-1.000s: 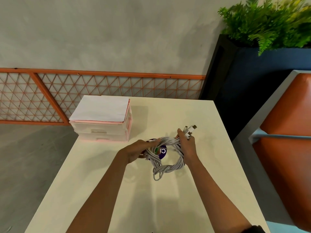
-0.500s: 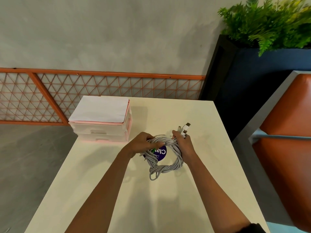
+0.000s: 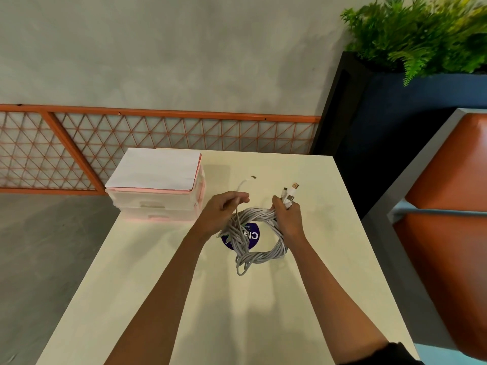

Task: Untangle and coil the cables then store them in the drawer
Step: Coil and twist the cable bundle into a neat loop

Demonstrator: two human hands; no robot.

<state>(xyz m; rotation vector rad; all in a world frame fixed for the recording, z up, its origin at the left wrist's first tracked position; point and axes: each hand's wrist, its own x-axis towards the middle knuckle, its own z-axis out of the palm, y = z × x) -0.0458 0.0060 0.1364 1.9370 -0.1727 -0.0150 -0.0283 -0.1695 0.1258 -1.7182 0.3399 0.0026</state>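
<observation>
A bundle of grey-white cables (image 3: 259,255) hangs as a twisted ring above the cream table (image 3: 210,299). My right hand (image 3: 288,219) grips the ring's upper right side, with several white plugs (image 3: 290,193) sticking up past its fingers. My left hand (image 3: 224,212) pinches a single strand at the ring's upper left; that strand's end with a small plug (image 3: 253,177) arcs up beyond the hand. A pink and white drawer unit (image 3: 155,204) stands at the table's far left, both drawers shut, white paper on top.
A round purple sticker (image 3: 253,235) lies on the table under the cables. An orange lattice fence (image 3: 158,135) runs behind the table. A dark planter (image 3: 382,133) with ferns stands at the back right, and an orange padded seat (image 3: 453,219) sits to the right.
My left hand has let go of the ring's side and pulled one strand up and free, its plug end now arcing above the hand. My right hand keeps its hold.
</observation>
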